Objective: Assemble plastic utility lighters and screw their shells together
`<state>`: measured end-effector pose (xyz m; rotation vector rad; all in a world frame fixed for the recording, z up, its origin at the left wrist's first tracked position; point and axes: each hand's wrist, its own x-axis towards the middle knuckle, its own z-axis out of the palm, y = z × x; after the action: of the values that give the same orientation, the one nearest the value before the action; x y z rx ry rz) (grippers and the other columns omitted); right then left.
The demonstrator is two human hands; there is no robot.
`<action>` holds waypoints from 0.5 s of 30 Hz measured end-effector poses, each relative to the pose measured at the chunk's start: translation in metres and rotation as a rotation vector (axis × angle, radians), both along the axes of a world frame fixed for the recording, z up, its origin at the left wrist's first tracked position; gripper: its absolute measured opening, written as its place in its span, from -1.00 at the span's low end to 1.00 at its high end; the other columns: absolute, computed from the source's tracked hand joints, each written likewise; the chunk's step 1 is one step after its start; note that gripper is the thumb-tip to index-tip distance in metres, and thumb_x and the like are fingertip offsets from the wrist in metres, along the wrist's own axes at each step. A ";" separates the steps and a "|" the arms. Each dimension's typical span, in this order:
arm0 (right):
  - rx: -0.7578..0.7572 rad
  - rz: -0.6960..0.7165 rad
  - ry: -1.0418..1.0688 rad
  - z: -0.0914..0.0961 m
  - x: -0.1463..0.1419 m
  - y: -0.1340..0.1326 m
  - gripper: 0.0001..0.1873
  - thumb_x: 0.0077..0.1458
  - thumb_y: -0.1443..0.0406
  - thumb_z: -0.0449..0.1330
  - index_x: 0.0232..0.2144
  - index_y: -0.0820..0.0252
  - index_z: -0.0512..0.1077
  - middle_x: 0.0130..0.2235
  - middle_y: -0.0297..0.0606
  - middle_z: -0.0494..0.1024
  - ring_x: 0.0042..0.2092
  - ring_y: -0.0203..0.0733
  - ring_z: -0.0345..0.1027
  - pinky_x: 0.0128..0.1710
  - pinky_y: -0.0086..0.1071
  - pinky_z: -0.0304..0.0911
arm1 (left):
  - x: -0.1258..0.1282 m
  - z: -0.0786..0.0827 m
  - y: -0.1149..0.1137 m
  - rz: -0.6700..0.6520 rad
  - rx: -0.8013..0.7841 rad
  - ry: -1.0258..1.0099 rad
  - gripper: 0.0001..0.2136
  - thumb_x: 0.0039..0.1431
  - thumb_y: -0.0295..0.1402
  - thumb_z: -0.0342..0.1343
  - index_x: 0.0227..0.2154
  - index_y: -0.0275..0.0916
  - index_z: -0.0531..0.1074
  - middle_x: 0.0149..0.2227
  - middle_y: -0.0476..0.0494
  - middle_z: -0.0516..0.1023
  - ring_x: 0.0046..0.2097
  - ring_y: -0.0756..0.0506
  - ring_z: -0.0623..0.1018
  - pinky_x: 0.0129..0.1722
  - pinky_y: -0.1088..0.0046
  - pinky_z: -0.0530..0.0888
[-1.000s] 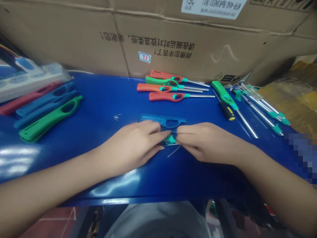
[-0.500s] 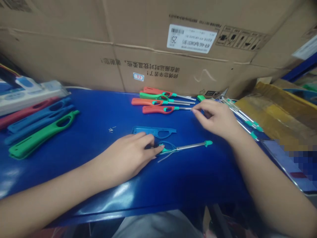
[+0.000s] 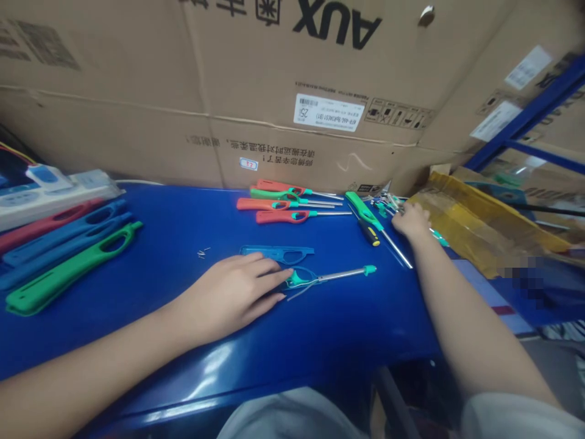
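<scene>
In the head view, four lighters (image 3: 280, 217), a green lighter (image 3: 364, 208) and a screwdriver (image 3: 370, 236) lie beyond your work, before the cardboard box (image 3: 155, 137) blocking the back. Your left hand (image 3: 232, 285) covers part of the opened lighter (image 3: 298, 280) mid-table, fingers touching, whether gripping I cannot tell; its long axis runs sideways, metal tube (image 3: 340, 275) pointing right and slightly away. Blue tabletop (image 3: 320, 341) spans from it to the near edge, while your right hand (image 3: 412, 219) reaches the tube parts (image 3: 439, 238), its grasp hidden.

Passage lies open across the glossy blue tabletop (image 3: 333, 329), near centre, between left forearm (image 3: 105, 356) and right forearm (image 3: 470, 323); a tall brown cardboard box (image 3: 256, 70) blocks the far side, a crumpled yellow-brown package (image 3: 470, 213) the right.
</scene>
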<state>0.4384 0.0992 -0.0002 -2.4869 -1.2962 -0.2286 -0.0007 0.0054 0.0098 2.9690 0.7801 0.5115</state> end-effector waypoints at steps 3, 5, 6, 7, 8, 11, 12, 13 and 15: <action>0.008 -0.033 0.006 -0.003 0.001 0.001 -0.61 0.32 0.16 0.22 0.12 0.19 0.42 0.14 -0.10 0.47 0.07 -0.04 0.44 0.04 -0.04 0.43 | -0.002 0.002 -0.001 0.002 -0.015 -0.008 -0.69 0.43 -0.28 0.03 0.12 -0.15 0.52 -0.02 -0.21 0.63 -0.01 -0.19 0.62 0.03 0.22 0.56; 0.021 -0.042 0.030 -0.004 0.000 0.002 -0.61 0.33 0.16 0.22 0.12 0.19 0.42 0.14 -0.10 0.47 0.06 -0.05 0.45 0.04 -0.04 0.44 | -0.003 0.003 0.000 0.009 -0.017 0.003 -0.69 0.43 -0.28 0.02 0.12 -0.16 0.51 -0.02 -0.22 0.62 -0.01 -0.21 0.62 0.02 0.19 0.57; 0.028 -0.041 0.047 -0.004 0.000 0.002 -0.61 0.32 0.16 0.22 0.12 0.19 0.42 0.14 -0.10 0.47 0.06 -0.05 0.45 0.03 -0.04 0.44 | -0.003 0.004 0.000 0.013 -0.019 0.011 -0.69 0.44 -0.28 0.01 0.12 -0.17 0.51 -0.01 -0.23 0.62 -0.01 -0.22 0.62 0.01 0.18 0.57; 0.039 -0.037 0.066 -0.004 0.000 0.002 -0.61 0.32 0.16 0.22 0.12 0.19 0.42 0.14 -0.10 0.48 0.06 -0.05 0.45 0.03 -0.04 0.44 | -0.003 0.004 0.001 0.017 -0.022 0.018 -0.68 0.44 -0.28 0.00 0.12 -0.17 0.51 -0.01 -0.23 0.62 -0.01 -0.22 0.61 0.00 0.16 0.58; 0.054 -0.034 0.088 -0.004 0.000 0.002 -0.61 0.32 0.16 0.22 0.12 0.19 0.42 0.13 -0.11 0.48 0.06 -0.05 0.45 0.03 -0.04 0.44 | -0.004 0.004 0.001 0.020 -0.029 0.025 -0.68 0.44 -0.28 -0.01 0.12 -0.17 0.51 0.00 -0.23 0.62 -0.01 -0.23 0.61 0.00 0.14 0.58; 0.138 -0.013 0.165 0.000 0.000 0.000 -0.60 0.32 0.16 0.23 0.12 0.20 0.42 0.12 -0.11 0.48 0.05 -0.05 0.46 0.02 -0.04 0.44 | -0.004 0.003 0.003 0.025 -0.059 0.034 -0.69 0.44 -0.29 -0.01 0.12 -0.17 0.51 -0.01 -0.22 0.62 0.00 -0.23 0.61 0.03 0.10 0.57; 0.178 -0.003 0.196 0.002 -0.001 0.000 -0.60 0.32 0.16 0.23 0.12 0.20 0.42 0.12 -0.11 0.48 0.05 -0.05 0.46 0.02 -0.04 0.44 | -0.004 0.003 0.003 0.025 -0.068 0.032 -0.69 0.43 -0.29 0.00 0.12 -0.17 0.51 -0.01 -0.21 0.62 -0.01 -0.23 0.61 0.04 0.10 0.57; 0.224 0.011 0.231 0.005 -0.003 0.000 -0.61 0.32 0.16 0.23 0.12 0.20 0.42 0.13 -0.11 0.48 0.05 -0.04 0.45 0.03 -0.04 0.44 | -0.004 0.003 0.004 0.025 -0.077 0.028 -0.69 0.43 -0.30 0.00 0.12 -0.16 0.51 -0.01 -0.20 0.62 -0.01 -0.22 0.61 0.06 0.09 0.56; 0.319 0.060 0.314 0.013 -0.012 0.000 -0.61 0.32 0.16 0.23 0.12 0.20 0.42 0.12 -0.11 0.48 0.05 -0.05 0.45 0.02 -0.04 0.44 | -0.003 0.003 0.003 0.028 -0.089 0.004 -0.69 0.42 -0.31 0.02 0.12 -0.16 0.51 0.00 -0.20 0.62 0.00 -0.23 0.61 0.08 0.07 0.55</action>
<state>0.4266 0.0994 0.0127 -2.1116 -1.1054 -0.0236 -0.0036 0.0089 0.0124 2.8826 0.8227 0.4602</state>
